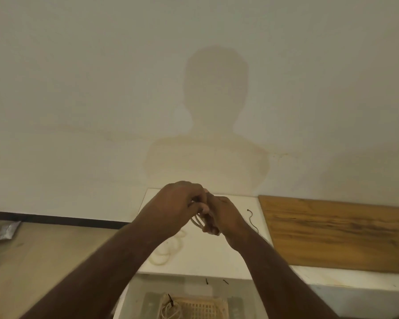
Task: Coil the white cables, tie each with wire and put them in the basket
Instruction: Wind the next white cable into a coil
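Both my hands meet above the white table. My left hand and my right hand grip a bundle of white cable loops between them, and the loops hang just below the fingers. Another loose white cable lies coiled on the table under my left forearm. A black tie wire lies on the table to the right of my right hand. At the bottom edge stands the basket, with a coiled cable tied in black wire at its left side.
A wooden board lies at the right on the table. Two short black wire pieces lie near the table's front edge. A silver packet lies on the floor at far left. A plain wall rises right behind the table.
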